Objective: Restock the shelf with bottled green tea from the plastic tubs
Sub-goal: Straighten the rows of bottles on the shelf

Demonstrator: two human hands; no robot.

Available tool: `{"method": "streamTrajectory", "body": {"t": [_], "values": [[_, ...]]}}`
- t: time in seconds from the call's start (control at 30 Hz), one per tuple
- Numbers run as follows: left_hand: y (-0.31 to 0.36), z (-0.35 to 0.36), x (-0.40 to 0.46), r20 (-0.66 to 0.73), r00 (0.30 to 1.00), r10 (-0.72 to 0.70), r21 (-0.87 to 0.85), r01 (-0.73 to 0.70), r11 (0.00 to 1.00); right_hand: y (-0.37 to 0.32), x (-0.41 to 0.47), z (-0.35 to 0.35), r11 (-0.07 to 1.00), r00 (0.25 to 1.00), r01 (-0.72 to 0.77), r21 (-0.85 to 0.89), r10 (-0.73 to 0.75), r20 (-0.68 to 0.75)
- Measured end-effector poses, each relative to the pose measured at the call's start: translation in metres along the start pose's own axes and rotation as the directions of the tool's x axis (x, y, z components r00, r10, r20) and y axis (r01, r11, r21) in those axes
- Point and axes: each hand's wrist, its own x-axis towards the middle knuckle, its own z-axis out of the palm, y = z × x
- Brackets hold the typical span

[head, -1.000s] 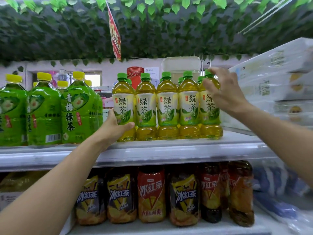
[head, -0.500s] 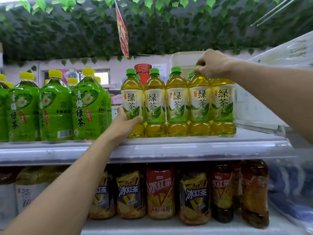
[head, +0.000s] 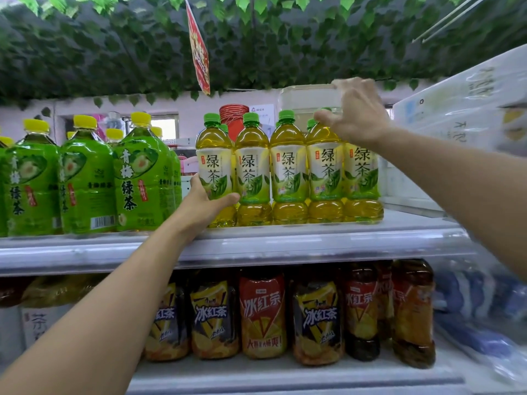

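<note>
- We're looking up at the white upper shelf (head: 285, 243), where a front row of five clear plastic green tea bottles (head: 289, 166) with green caps and pale leaf labels stands upright, side by side and touching.
- Left hand (head: 205, 205) is wrapped around the lower part of the leftmost bottle (head: 214, 166), thumb across the front under the label, fingers curled behind; that bottle stands on the shelf.
- Right hand (head: 355, 112) is up over the caps at the right end of the row, fingers spread and loosely curved; thumb and forefinger sit right at the fourth bottle's cap, but we can't tell if they pinch it.
- To the left, big bright-green bottles with yellow caps (head: 85, 178) fill the same shelf.
- Below, dark iced tea bottles with yellow and red labels (head: 262, 315) line the lower shelf.
- Fake green leaves (head: 114, 52) hang overhead with a red sign (head: 199, 52).
</note>
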Motion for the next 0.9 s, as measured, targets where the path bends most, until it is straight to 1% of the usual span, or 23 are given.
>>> {"method": "streamTrajectory", "body": {"t": [0.03,0.07,0.1,0.13,0.17,0.2,0.23,0.27,0.3,0.43,0.6,0.73,0.9], "values": [[0.001,0.000,-0.002,0.008,1.000,-0.001,0.032,0.000,0.999,0.003,-0.017,-0.002,0.994,0.996,-0.059,0.088,0.065,-0.067],[0.003,0.000,-0.004,0.009,1.000,-0.004,0.069,0.004,0.998,0.007,-0.037,-0.004,0.971,0.982,-0.138,0.196,0.160,-0.102],[0.005,0.001,-0.006,0.004,1.000,-0.008,0.102,0.008,0.995,0.015,-0.059,-0.002,0.924,0.961,-0.236,0.301,0.268,-0.068],[0.006,0.003,-0.008,-0.005,1.000,-0.009,0.127,0.009,0.992,0.023,-0.080,0.002,0.864,0.935,-0.338,0.375,0.353,0.030],[0.008,0.004,-0.008,-0.012,1.000,-0.008,0.145,0.010,0.989,0.031,-0.098,0.007,0.812,0.904,-0.426,0.398,0.396,0.160],[0.009,0.005,-0.008,-0.018,1.000,-0.010,0.159,0.013,0.987,0.039,-0.112,0.013,0.785,0.873,-0.483,0.388,0.398,0.282],[0.009,0.007,-0.007,-0.024,1.000,-0.015,0.171,0.019,0.985,0.044,-0.121,0.018,0.780,0.841,-0.517,0.354,0.386,0.379],[0.009,0.008,-0.006,-0.028,0.999,-0.020,0.184,0.025,0.983,0.047,-0.126,0.022,0.793,0.818,-0.527,0.304,0.377,0.435],[0.009,0.008,-0.006,-0.032,0.999,-0.026,0.198,0.032,0.980,0.048,-0.127,0.025,0.815,0.810,-0.518,0.260,0.369,0.456],[0.008,0.011,-0.002,-0.049,0.998,-0.042,0.239,0.053,0.970,0.048,-0.122,0.031,0.860,0.823,-0.475,0.185,0.360,0.440],[0.008,0.013,0.001,-0.051,0.998,-0.046,0.284,0.058,0.957,0.049,-0.118,0.032,0.870,0.838,-0.458,0.184,0.353,0.417],[0.007,0.013,0.002,-0.047,0.997,-0.058,0.290,0.069,0.954,0.049,-0.115,0.034,0.863,0.830,-0.465,0.198,0.348,0.436],[0.006,0.013,-0.001,-0.059,0.998,-0.037,0.312,0.054,0.948,0.050,-0.116,0.035,0.864,0.826,-0.471,0.179,0.360,0.435]]}}
